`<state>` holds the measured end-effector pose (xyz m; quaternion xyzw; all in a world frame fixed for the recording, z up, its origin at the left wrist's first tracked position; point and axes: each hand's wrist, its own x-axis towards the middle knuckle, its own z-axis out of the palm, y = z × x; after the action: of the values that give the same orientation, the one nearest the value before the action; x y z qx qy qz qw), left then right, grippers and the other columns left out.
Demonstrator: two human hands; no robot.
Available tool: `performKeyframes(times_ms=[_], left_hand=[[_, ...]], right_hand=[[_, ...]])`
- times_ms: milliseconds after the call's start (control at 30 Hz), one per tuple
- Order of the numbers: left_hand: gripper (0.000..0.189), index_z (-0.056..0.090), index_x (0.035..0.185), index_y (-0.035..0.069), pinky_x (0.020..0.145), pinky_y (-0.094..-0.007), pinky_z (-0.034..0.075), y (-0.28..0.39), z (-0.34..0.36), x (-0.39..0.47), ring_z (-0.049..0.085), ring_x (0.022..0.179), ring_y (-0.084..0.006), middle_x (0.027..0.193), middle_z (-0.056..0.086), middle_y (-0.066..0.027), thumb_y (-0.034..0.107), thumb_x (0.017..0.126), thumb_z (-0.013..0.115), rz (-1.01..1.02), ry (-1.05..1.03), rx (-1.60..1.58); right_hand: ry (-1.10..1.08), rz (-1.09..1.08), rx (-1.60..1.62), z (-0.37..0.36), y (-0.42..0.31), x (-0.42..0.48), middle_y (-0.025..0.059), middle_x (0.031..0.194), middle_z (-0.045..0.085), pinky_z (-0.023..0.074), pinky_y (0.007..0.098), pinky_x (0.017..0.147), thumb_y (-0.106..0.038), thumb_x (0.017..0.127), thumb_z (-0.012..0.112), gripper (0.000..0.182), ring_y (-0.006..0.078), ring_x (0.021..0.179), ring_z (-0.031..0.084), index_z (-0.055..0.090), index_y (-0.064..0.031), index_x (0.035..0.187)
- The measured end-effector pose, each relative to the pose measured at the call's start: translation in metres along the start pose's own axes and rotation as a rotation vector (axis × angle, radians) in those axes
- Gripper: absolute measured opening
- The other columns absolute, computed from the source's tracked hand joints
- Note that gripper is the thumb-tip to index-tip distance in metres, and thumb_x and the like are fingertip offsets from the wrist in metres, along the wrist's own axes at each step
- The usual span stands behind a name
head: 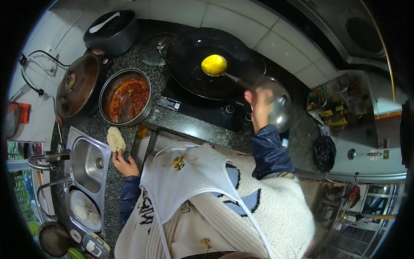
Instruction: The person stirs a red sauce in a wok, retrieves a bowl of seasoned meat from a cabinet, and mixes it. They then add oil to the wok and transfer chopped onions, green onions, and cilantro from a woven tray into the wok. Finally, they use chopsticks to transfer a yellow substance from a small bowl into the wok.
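My right hand (260, 105), slightly blurred, is closed around the handle end of a metal ladle (237, 81). The ladle's bowl, filled with a bright yellow food (214, 64), is over the middle of a large black wok (194, 81) on an induction cooker (207, 111). What the yellow food is, I cannot tell. My left hand (127, 165) is low on the counter by the sink, thumb apart from the fingers. Its fingertips touch the near end of a crumpled pale cloth (115, 139). Above the cloth stands a steel pot (147, 111) with a red-brown sauce and a dark utensil in it.
A lidded pan (81, 87) and a black lidded cooker (111, 35) bearing a white spoon (104, 22) stand at upper left. A steel sink (87, 165) with faucets is left. A shiny metal lid (279, 108) lies beyond my right hand. A black bag (324, 153) is farther right.
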<state>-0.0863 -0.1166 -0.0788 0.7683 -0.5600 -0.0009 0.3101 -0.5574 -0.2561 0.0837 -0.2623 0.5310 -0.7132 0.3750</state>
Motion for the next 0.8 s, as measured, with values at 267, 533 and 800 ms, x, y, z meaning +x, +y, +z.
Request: performKeyframes(times_ms=[267,533,800], left_hand=[[0.049,0.046,0.122,0.004,0.098,-0.0474,0.026,-0.016,0.006,0.007,0.032,0.117,-0.0395,0.127,0.034,-0.0219,0.01,0.074,0.058,0.027,-0.023,-0.007],[0.052,0.047,0.122,0.005,0.099,-0.0466,0.026,-0.027,0.009,0.013,0.033,0.118,-0.0393,0.124,0.037,-0.0223,0.008,0.072,0.061,0.009,-0.039,-0.018],[0.05,0.047,0.121,0.005,0.098,-0.0474,0.027,-0.033,0.01,0.015,0.034,0.116,-0.0398,0.122,0.038,-0.0222,0.009,0.073,0.06,0.041,-0.037,-0.032]], right_hand=[[-0.011,-0.233,-0.04,0.012,-0.021,-0.006,0.0169,0.083,0.06,0.0552,0.0308,0.067,-0.007,0.087,0.053,0.012,0.0238,0.072,0.065,0.045,0.0015,0.087],[-0.017,-0.472,-0.241,0.017,-0.029,-0.019,0.0165,0.087,0.061,0.053,0.0288,0.071,-0.005,0.085,0.057,0.014,0.0222,0.077,0.065,0.047,0.0024,0.091],[-0.198,-0.984,-0.899,0.006,-0.029,-0.033,0.0143,0.093,0.063,0.0497,0.0316,0.07,-0.009,0.076,0.068,0.026,0.0257,0.08,0.064,0.056,-0.0021,0.098]])
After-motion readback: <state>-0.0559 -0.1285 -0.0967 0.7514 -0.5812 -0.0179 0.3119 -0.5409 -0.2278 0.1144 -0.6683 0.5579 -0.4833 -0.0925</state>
